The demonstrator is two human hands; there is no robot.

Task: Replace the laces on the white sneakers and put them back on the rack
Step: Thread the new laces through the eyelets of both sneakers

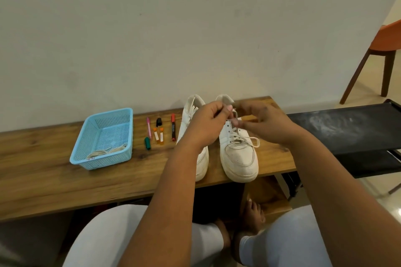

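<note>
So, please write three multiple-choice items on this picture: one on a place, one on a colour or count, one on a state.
1. Where do the spare laces lie?
A. in the blue basket
B. on the black rack
C. under the table

2. How many white sneakers stand on the wooden table?
A. one
B. two
C. three

3. What are the hands doing?
A. resting flat
B. holding a marker
C. pinching a lace

Answers: 1 A, the coiled laces lie in the basket's near end. 2 B, a left sneaker and a right sneaker stand side by side. 3 C, the left hand and right hand pinch the lace above the right sneaker.
</note>
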